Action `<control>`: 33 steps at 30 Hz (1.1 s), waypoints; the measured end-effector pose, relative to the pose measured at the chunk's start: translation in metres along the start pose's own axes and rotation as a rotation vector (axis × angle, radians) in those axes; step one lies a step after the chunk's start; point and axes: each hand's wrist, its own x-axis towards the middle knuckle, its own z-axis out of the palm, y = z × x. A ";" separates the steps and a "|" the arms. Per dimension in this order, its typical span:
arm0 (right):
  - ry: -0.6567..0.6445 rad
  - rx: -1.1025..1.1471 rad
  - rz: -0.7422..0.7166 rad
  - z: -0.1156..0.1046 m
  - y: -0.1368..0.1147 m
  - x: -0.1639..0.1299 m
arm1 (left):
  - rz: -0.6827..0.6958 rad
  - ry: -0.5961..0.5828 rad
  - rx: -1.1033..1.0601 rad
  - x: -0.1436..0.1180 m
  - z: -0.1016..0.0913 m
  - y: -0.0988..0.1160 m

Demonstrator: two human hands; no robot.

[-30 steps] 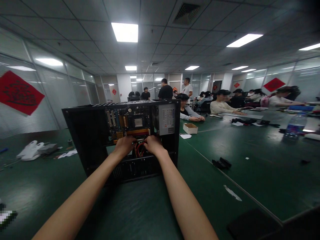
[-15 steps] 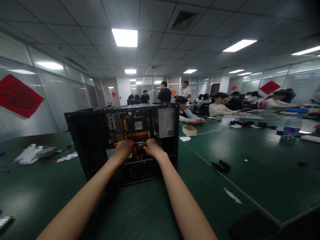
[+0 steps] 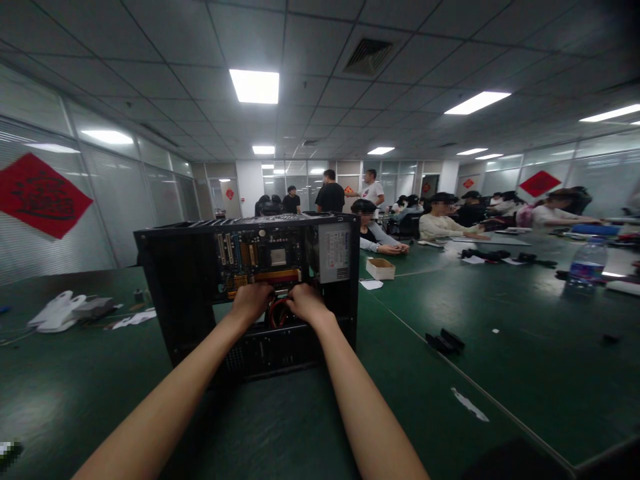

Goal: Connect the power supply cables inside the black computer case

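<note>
The white label on the grey metal power supply (image 3: 334, 253) is too small to read. Both arms stretch into the open black metal computer case (image 3: 173, 293) on the green table (image 3: 500, 373). My left hand (image 3: 251, 301) and right hand (image 3: 305, 303) curl at the red cables (image 3: 278, 312); their grip is hidden.

The black computer case (image 3: 190, 293) stood upright on the green table, side panel off, motherboard (image 3: 260, 257) exposed, red cables (image 3: 278, 312) bunched below it.

Water bottle (image 3: 583, 261), cardboard box (image 3: 380, 268), seated people (image 3: 440, 220).
</note>
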 end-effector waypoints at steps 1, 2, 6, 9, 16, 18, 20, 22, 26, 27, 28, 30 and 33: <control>-0.004 0.002 -0.004 -0.001 -0.001 -0.001 | 0.001 -0.002 0.001 0.000 -0.001 0.000; -0.011 0.003 -0.007 -0.002 -0.001 -0.001 | 0.001 -0.007 0.003 0.000 -0.002 0.001; -0.040 0.008 -0.016 -0.004 -0.003 -0.002 | -0.008 -0.027 0.007 0.000 -0.005 0.003; -0.041 0.003 -0.016 -0.003 -0.003 -0.002 | -0.022 -0.032 -0.001 0.000 -0.005 0.003; 0.061 -0.011 -0.032 0.000 0.000 0.002 | -0.123 0.087 -0.160 -0.010 -0.003 -0.004; 0.117 0.008 -0.058 -0.001 0.001 0.003 | -0.183 0.156 -0.264 -0.014 -0.002 -0.007; 0.172 0.042 -0.096 -0.002 0.002 0.004 | -0.201 0.154 -0.380 -0.017 -0.001 -0.011; 0.207 0.102 -0.130 -0.004 0.003 0.004 | -0.146 0.067 -0.502 -0.019 0.002 -0.014; 0.215 0.252 -0.152 -0.001 0.006 0.006 | 0.113 -0.151 -0.608 -0.020 0.008 -0.014; 0.197 0.277 -0.144 0.001 0.007 0.007 | 0.150 -0.181 -0.602 -0.020 0.010 -0.014; 0.169 0.295 -0.128 0.003 0.009 0.009 | 0.168 -0.198 -0.591 -0.020 0.012 -0.014; 0.090 0.322 -0.101 0.008 0.011 0.011 | 0.168 -0.209 -0.566 -0.019 0.015 -0.016; 0.003 0.338 -0.108 0.013 0.013 0.014 | 0.179 -0.196 -0.520 -0.018 0.019 -0.017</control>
